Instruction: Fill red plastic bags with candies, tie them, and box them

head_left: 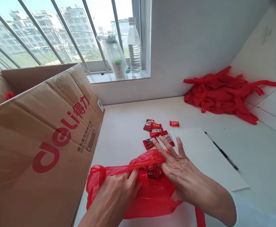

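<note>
A thin red plastic bag (149,206) lies at the near side of the white table, its mouth spread. Inside it, several small dark-red packets (153,171) show between my hands. My left hand (119,186) is at the left of the mouth, fingers curled against the plastic and slightly blurred. On the right, my right hand (179,168) rests at the bag's rim with its fingers spread forward; its thumb is hidden. Just beyond the fingertips lie several loose red packets (156,130), and one small red packet (174,124) sits apart.
A large open cardboard box (64,126) stands at left. White paper (206,157) and a black pen (221,151) lie at right. Red fabric bags (220,91) are heaped in the far right corner. A water bottle (134,47) and a bagged cup (117,60) stand on the windowsill.
</note>
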`<state>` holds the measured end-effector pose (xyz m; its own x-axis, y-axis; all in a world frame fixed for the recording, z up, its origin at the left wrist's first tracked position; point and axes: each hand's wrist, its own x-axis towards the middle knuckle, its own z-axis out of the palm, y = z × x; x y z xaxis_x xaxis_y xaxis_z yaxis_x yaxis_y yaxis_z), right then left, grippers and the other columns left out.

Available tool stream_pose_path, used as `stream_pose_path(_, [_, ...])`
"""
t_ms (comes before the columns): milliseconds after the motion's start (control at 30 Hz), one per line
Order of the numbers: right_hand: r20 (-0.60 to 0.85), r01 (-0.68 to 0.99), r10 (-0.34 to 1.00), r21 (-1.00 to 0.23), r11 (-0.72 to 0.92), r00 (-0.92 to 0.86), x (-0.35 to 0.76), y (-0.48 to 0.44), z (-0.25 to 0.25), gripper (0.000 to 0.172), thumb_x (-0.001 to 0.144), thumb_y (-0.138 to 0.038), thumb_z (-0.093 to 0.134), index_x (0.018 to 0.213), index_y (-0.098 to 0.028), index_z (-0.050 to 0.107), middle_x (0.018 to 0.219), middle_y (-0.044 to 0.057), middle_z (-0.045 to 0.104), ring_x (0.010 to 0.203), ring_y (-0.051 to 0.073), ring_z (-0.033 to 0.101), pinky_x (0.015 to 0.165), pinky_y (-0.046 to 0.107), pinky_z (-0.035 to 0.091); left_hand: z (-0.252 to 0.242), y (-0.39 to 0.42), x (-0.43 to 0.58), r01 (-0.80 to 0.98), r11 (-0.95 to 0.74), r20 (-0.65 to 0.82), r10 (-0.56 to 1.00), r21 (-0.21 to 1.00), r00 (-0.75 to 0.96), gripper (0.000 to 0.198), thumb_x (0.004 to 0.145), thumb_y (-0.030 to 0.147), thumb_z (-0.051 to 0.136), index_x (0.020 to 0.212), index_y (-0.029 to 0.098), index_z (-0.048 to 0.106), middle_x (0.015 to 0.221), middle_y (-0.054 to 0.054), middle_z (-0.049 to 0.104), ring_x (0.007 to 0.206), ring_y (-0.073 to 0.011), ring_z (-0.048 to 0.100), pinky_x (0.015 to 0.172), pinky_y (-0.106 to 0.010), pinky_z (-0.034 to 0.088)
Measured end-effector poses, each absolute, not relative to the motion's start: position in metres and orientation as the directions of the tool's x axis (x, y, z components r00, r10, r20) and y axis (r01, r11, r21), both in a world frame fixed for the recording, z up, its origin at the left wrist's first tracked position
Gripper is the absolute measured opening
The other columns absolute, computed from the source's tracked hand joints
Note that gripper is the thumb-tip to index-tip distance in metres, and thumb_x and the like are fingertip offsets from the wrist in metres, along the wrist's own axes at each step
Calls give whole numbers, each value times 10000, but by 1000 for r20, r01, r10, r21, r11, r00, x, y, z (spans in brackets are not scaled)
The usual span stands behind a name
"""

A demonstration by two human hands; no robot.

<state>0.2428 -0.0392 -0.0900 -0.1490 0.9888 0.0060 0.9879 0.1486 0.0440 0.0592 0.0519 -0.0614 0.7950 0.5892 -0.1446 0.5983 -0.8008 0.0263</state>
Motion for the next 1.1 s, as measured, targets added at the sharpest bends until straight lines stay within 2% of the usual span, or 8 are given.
stream_pose_path(167, [-178, 999, 983, 5, 53, -51, 261, -23, -85, 595, 447, -487, 862, 871, -123, 656, 1551, 236, 11, 1398, 466, -101, 1008, 712, -151, -44, 70, 43, 769, -628, -359, 749, -120, 557, 219, 713, 263, 645, 921, 201, 619, 807, -89, 703, 806, -353, 676, 625, -370, 463])
stream_pose_path(333, [118, 1000, 993, -17, 10, -8, 280, -24, -96, 744, 369, -353, 891, 1053, -215, 633, 1559, 199, 105, 1410, 459, 12, 1022, 714, -106, -61, 77, 23, 674, -718, -123, 695, -176, 708, 96, 640, 136, 577, 676, 211, 529, 592, -11, 598, 517, -226, 603, 453, -262, 280])
stream_pose_path(467, [213, 990, 968, -15, 141, -135, 275, -30, -96, 413, 509, -142, 794, 880, -197, 620, 1550, 180, 176, 1421, 420, 76, 1064, 694, -2, -66, 66, 31, 456, -856, 139, 434, -245, 890, 302, 724, -13, 451, 909, 164, 610, 658, -27, 623, 495, -190, 576, 410, -262, 319])
stream_pose_path(600, [367, 939, 876, -15, 343, -314, 259, -27, -78, 380, 730, 3, 590, 1061, -183, 612, 1441, 134, 423, 1369, 326, 294, 1107, 560, 231, -63, 58, 54, 182, -969, 388, 104, -168, 916, 306, 854, 20, 440, 1109, 95, 591, 1005, -123, 671, 958, -281, 624, 789, -392, 513])
stream_pose_path(733, [332, 898, 865, -100, 428, -375, 254, -19, -79, 253, 866, -46, 503, 1054, -160, 627, 992, 49, 685, 1008, 190, 579, 1012, 397, 423, -79, 68, 56, 232, -972, 324, 208, -38, 923, 271, 953, 247, 444, 1135, 104, 587, 1005, -104, 672, 1026, -317, 577, 887, -511, 449])
stream_pose_path(833, [175, 947, 940, -79, 310, -293, 259, -13, -93, 295, 783, -185, 667, 1076, -187, 634, 1069, 66, 671, 1111, 267, 538, 1067, 555, 322, -89, 77, 49, 229, -972, 291, 234, 51, 928, 277, 965, 312, 425, 934, 131, 633, 796, -45, 651, 846, -240, 569, 908, -489, 418])
stream_pose_path(967, [90, 964, 962, -36, 262, -258, 262, -6, -111, 726, 661, -478, 766, 1266, -145, 541, 1362, 159, 498, 1316, 359, 343, 1091, 656, 171, -83, 83, 42, 163, -968, 309, 217, 192, 926, 349, 953, 252, 427, 631, 163, 527, 620, -8, 535, 716, -176, 453, 853, -415, 414])
stream_pose_path(1100, [229, 990, 963, 43, 133, -139, 260, 4, -126, 590, 831, -466, 612, 1292, -108, 530, 1319, 187, 526, 1293, 349, 372, 1077, 676, 134, -76, 87, 39, 183, -946, 276, 257, 267, 926, 365, 915, 129, 418, 557, 166, 475, 526, 10, 488, 664, -154, 390, 767, -351, 412])
